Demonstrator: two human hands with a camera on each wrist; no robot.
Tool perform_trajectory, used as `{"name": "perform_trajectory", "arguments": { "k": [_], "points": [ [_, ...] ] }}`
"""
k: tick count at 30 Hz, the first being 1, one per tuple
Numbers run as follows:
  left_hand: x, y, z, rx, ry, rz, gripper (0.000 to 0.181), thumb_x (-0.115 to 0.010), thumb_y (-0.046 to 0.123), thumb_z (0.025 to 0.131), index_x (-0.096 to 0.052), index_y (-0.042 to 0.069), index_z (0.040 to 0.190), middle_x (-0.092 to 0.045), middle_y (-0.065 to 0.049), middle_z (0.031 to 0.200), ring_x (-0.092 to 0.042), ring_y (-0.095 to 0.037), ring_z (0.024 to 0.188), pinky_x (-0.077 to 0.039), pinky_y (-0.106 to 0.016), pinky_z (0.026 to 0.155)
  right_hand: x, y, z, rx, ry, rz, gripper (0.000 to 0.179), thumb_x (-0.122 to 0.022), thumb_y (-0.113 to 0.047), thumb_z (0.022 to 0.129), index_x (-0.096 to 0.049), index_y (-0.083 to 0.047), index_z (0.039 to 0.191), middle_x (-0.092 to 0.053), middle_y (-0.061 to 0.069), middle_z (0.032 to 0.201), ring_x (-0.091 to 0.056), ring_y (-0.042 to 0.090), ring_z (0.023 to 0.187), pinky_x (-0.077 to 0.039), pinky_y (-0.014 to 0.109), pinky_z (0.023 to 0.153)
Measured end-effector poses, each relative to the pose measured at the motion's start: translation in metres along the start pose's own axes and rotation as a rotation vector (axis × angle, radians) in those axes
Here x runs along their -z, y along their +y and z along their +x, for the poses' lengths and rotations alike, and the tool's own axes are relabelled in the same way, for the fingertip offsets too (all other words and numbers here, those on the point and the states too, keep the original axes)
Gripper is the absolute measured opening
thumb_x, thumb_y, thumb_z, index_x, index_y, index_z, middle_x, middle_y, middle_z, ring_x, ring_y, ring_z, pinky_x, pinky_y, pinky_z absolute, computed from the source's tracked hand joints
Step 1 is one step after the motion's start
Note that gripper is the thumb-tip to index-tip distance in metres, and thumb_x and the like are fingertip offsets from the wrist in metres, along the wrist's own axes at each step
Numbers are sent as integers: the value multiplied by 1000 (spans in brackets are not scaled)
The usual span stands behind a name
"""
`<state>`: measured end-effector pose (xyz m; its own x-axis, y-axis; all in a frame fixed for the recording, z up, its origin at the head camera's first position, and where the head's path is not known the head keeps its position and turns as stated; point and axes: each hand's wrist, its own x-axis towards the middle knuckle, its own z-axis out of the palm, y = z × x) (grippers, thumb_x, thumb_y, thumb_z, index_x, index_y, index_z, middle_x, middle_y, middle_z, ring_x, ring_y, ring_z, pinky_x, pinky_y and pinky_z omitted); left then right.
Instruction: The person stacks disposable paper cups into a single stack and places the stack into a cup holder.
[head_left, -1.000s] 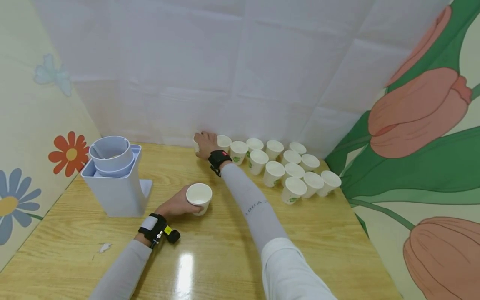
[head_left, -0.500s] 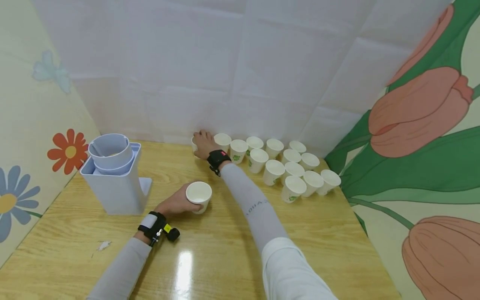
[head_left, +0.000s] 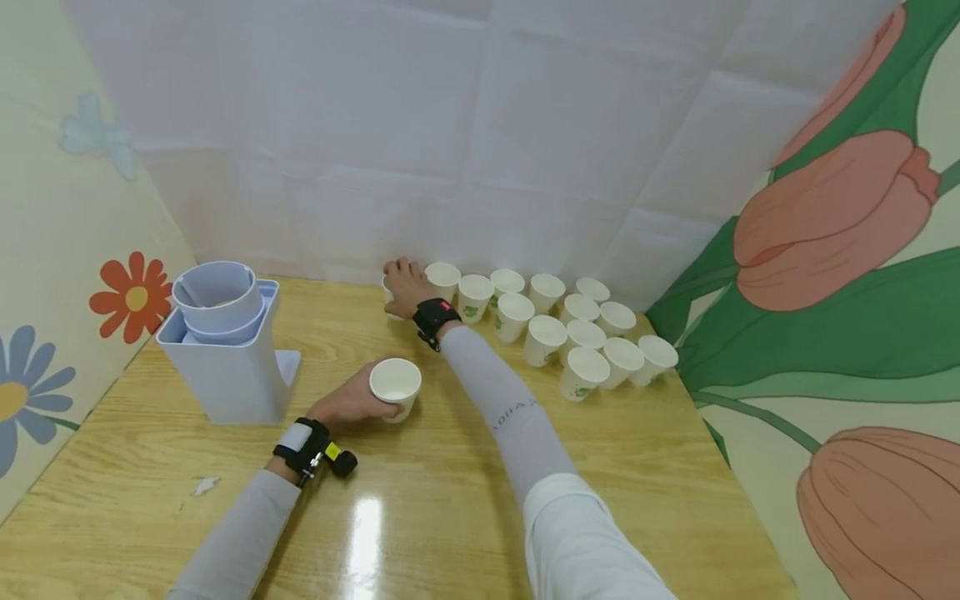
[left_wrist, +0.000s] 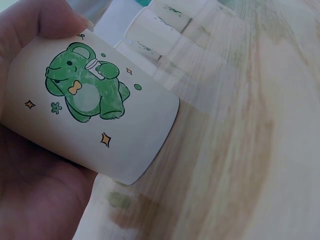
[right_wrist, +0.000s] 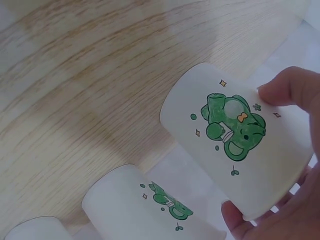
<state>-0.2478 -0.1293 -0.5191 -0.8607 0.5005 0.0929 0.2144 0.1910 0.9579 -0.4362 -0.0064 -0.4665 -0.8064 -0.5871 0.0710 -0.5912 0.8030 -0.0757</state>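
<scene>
Yellow wooden table (head_left: 457, 517), left hand (head_left: 351, 402) curls round a green-printed white paper cup (left_wrist: 135, 135)! Right hand (head_left: 407, 289) clasps a matching white paper cup (right_wrist: 200, 115) near its rim.

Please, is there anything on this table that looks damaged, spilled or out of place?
One thing: a small, ragged whitish patch on the table, beside the left sleeve, breaks its otherwise even look. It may be surface damage or a scrap; I cannot tell.
</scene>
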Motion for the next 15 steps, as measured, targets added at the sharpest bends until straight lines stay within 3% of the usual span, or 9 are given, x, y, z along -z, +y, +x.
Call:
{"name": "perform_trajectory", "arguments": {
  "k": [9,15],
  "points": [
    [-1,0,1,8,-2,5,76,-79,9,81,-41,-7,145,-57,-24,133,-56,-31,118,-44,-47,104,8,8,-8,0,-1,48,62,-76,-27,87,-43,-11,138,-43,12,139,-41,31,126,-41,42,102],
    [0,-3,-1,13,4,-7,77,-79,9,81,-40,-7,146,-57,-24,132,-56,-28,116,-45,-43,103,19,17,-30,48,64,181,60,-76,-22,87,-44,-9,136,-46,12,133,-43,29,120,-43,40,99]
  ]
}}
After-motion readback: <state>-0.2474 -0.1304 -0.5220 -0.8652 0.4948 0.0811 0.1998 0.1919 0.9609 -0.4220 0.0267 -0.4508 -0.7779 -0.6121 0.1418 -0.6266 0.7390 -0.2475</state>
